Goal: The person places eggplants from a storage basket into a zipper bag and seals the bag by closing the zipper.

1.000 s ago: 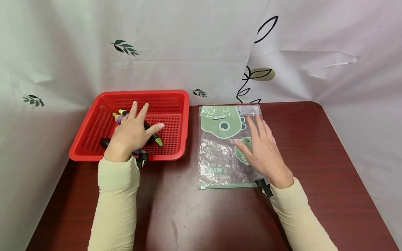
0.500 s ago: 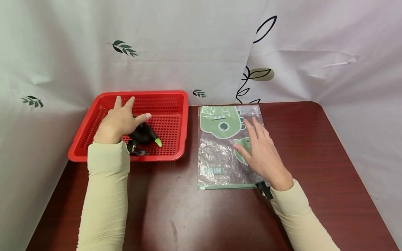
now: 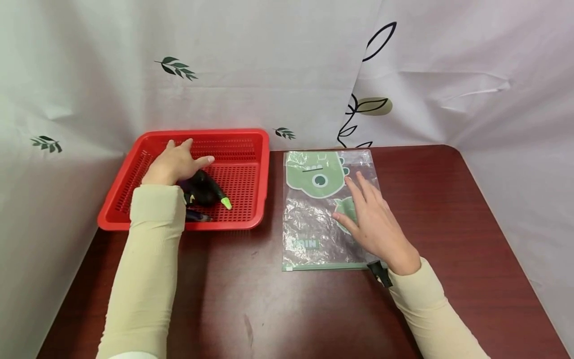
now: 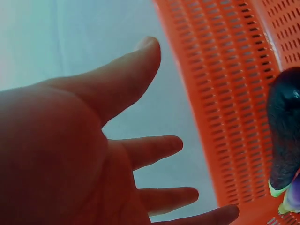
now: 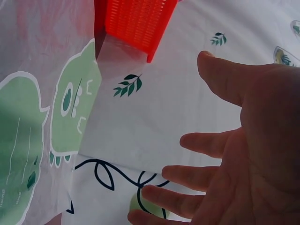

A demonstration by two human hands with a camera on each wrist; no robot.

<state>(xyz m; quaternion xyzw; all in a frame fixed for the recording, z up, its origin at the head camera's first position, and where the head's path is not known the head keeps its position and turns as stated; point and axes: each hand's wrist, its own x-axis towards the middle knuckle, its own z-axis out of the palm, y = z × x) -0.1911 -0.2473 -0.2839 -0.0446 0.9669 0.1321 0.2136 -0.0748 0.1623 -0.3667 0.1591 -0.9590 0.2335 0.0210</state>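
My left hand [image 3: 172, 167] hovers over the left part of the red basket [image 3: 264, 192], fingers spread and holding nothing. Several dark eggplants [image 3: 213, 187] lie in that basket, partly hidden by the hand. One eggplant [image 4: 285, 126] shows a light green stem end in the left wrist view, beside a purple piece with a yellowish tip [image 4: 293, 197]. Over a clear zip bag [image 3: 309, 219] printed with green dinosaurs is my right hand [image 3: 378, 229], its fingers extended and nothing in its grasp. The bag lies flat, its green slider edge toward me.
A dark red wooden table [image 3: 278, 309] carries both basket and bag. White cloth [image 3: 251, 65] with leaf prints hangs behind and along the sides, close to the back of the basket.
My left hand has moved left and farther back over the basket, uncovering more of the dark eggplants. My right hand has stayed nearly in place over the bag.
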